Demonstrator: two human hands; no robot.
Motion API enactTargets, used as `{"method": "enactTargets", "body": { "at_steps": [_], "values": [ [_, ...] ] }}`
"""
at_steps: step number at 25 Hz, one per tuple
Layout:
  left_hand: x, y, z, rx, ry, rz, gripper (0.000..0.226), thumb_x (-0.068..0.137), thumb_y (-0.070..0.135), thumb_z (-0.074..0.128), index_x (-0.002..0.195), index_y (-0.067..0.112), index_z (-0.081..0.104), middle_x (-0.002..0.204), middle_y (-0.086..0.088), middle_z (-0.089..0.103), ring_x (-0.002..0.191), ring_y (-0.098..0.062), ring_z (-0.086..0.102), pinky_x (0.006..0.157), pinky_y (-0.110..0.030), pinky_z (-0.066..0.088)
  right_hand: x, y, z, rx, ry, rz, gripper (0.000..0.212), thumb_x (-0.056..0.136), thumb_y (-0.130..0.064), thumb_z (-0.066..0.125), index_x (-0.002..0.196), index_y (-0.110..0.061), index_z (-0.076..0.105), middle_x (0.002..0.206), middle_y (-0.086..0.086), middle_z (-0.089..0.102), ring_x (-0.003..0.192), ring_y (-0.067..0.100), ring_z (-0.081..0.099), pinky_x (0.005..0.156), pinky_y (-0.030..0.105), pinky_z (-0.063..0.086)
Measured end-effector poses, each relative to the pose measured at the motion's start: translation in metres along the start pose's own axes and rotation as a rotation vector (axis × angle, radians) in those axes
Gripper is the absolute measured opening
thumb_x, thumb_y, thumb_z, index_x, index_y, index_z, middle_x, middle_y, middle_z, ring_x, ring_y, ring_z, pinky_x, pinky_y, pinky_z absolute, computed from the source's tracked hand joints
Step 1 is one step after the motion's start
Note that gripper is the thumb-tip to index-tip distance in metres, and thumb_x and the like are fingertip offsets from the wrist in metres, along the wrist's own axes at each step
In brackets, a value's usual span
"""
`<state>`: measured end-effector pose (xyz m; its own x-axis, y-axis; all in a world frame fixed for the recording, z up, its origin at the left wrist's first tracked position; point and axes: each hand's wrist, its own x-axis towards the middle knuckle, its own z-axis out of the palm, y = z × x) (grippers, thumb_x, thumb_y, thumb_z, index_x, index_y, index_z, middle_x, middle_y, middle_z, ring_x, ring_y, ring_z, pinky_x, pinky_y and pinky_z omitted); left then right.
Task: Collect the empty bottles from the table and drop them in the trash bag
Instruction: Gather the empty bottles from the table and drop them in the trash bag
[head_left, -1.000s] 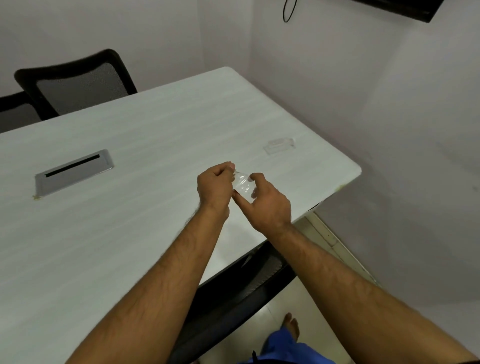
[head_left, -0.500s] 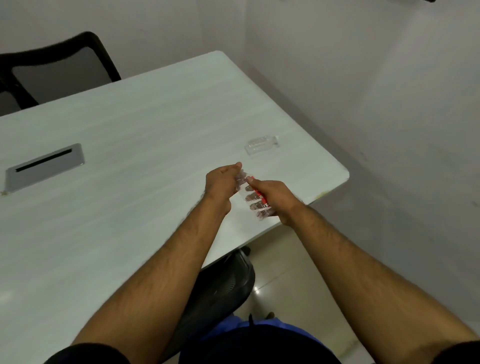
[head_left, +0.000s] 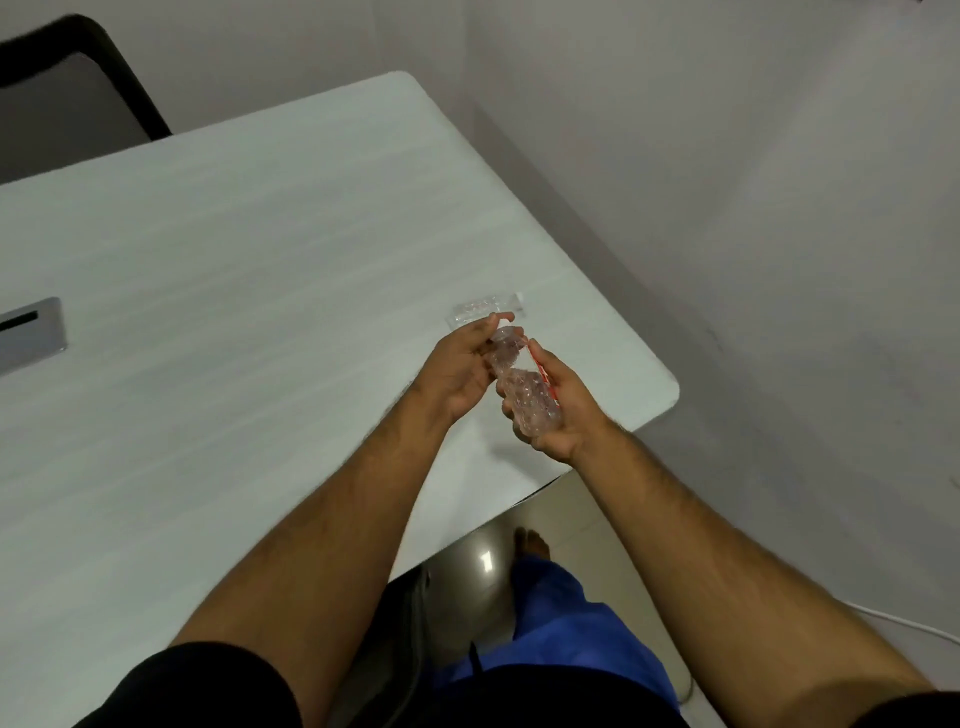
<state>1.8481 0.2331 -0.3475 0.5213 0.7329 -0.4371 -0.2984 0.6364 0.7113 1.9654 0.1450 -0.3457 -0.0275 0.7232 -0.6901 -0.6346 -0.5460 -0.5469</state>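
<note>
Right hand (head_left: 558, 410): I grip the body of a crushed bottle (head_left: 524, 395).
Left hand (head_left: 460, 366): I pinch its top.
Second bottle (head_left: 485, 307): lies on the worktop (head_left: 234, 291), just beyond my hands.

I see both forearms bare and lightly haired. Short black sleeves (head_left: 208, 686) end above the elbows. Blue shorts or trousers (head_left: 561, 618) cover the legs, and one bare foot (head_left: 531, 543) shows below my view.

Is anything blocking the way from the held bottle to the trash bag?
Cannot tell: no trash bag is in view. The crumpled bottle is held over the table by the left hand and right hand; a second bottle lies beyond.
</note>
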Motion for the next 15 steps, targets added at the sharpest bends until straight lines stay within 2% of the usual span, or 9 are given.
{"method": "enactTargets", "body": {
  "at_steps": [1, 3, 5, 7, 8, 11, 13, 15],
  "values": [
    [0.014, -0.002, 0.004, 0.154, 0.074, 0.038, 0.021, 0.099, 0.019, 0.054, 0.104, 0.006, 0.069, 0.089, -0.006, 0.073, 0.077, -0.014, 0.07, 0.081, -0.033, 0.052, 0.011, -0.007, -0.01, -0.026, 0.035, -0.002, 0.049, 0.088, -0.059, 0.059, 0.095, -0.012, 0.07, 0.077, 0.004, 0.068, 0.053, 0.015, 0.064, 0.045, 0.022, 0.049],
    [0.05, -0.005, 0.015, 0.643, 0.3, 0.191, 0.021, 0.095, 0.018, 0.057, 0.102, 0.005, 0.072, 0.09, -0.005, 0.071, 0.078, -0.014, 0.066, 0.08, -0.03, 0.05, 0.038, -0.029, -0.031, -0.125, 0.141, -0.064, 0.049, 0.088, -0.059, 0.06, 0.094, -0.012, 0.07, 0.077, 0.005, 0.069, 0.055, 0.015, 0.064, 0.047, 0.024, 0.048],
    [0.081, -0.008, 0.013, 1.196, 0.493, 0.374, 0.027, 0.09, 0.021, 0.06, 0.11, 0.006, 0.07, 0.102, -0.008, 0.071, 0.093, -0.022, 0.065, 0.085, -0.031, 0.048, 0.062, -0.047, -0.045, -0.254, 0.3, -0.115, 0.047, 0.089, -0.059, 0.06, 0.095, -0.014, 0.071, 0.082, 0.007, 0.073, 0.064, 0.018, 0.069, 0.052, 0.027, 0.055],
    [0.112, -0.021, 0.0, 1.628, 0.519, 0.509, 0.045, 0.082, 0.024, 0.064, 0.123, 0.005, 0.064, 0.116, -0.017, 0.068, 0.106, -0.033, 0.063, 0.091, -0.04, 0.047, 0.084, -0.06, -0.053, -0.355, 0.358, -0.155, 0.042, 0.092, -0.059, 0.055, 0.098, -0.019, 0.07, 0.092, 0.005, 0.075, 0.08, 0.022, 0.072, 0.064, 0.031, 0.06],
    [0.13, -0.029, -0.005, 1.768, 0.523, 0.51, 0.053, 0.08, 0.026, 0.065, 0.128, 0.003, 0.06, 0.122, -0.02, 0.065, 0.112, -0.038, 0.061, 0.094, -0.044, 0.046, 0.097, -0.064, -0.056, -0.387, 0.331, -0.146, 0.04, 0.093, -0.057, 0.054, 0.101, -0.02, 0.069, 0.096, 0.005, 0.074, 0.085, 0.023, 0.072, 0.07, 0.033, 0.061],
    [0.164, -0.039, -0.015, 1.938, 0.498, 0.27, 0.059, 0.09, 0.034, 0.056, 0.141, 0.007, 0.045, 0.134, -0.02, 0.057, 0.125, -0.038, 0.053, 0.105, -0.046, 0.04, 0.129, -0.065, -0.066, -0.366, 0.264, -0.074, 0.045, 0.094, -0.051, 0.057, 0.121, -0.017, 0.065, 0.112, 0.01, 0.072, 0.098, 0.028, 0.07, 0.089, 0.044, 0.058],
    [0.168, -0.041, -0.022, 1.952, 0.518, 0.168, 0.058, 0.094, 0.037, 0.054, 0.143, 0.009, 0.04, 0.132, -0.017, 0.058, 0.117, -0.034, 0.056, 0.098, -0.043, 0.042, 0.138, -0.06, -0.068, -0.333, 0.265, -0.066, 0.043, 0.094, -0.048, 0.056, 0.121, -0.015, 0.065, 0.108, 0.009, 0.072, 0.094, 0.025, 0.07, 0.087, 0.043, 0.057],
    [0.148, -0.038, -0.023, 1.773, 0.584, 0.136, 0.059, 0.095, 0.036, 0.056, 0.143, 0.008, 0.037, 0.134, -0.018, 0.055, 0.117, -0.034, 0.056, 0.096, -0.042, 0.044, 0.134, -0.047, -0.061, -0.311, 0.266, -0.094, 0.034, 0.097, -0.043, 0.054, 0.113, -0.016, 0.066, 0.102, 0.008, 0.071, 0.088, 0.022, 0.069, 0.083, 0.04, 0.057]
  ]
}}
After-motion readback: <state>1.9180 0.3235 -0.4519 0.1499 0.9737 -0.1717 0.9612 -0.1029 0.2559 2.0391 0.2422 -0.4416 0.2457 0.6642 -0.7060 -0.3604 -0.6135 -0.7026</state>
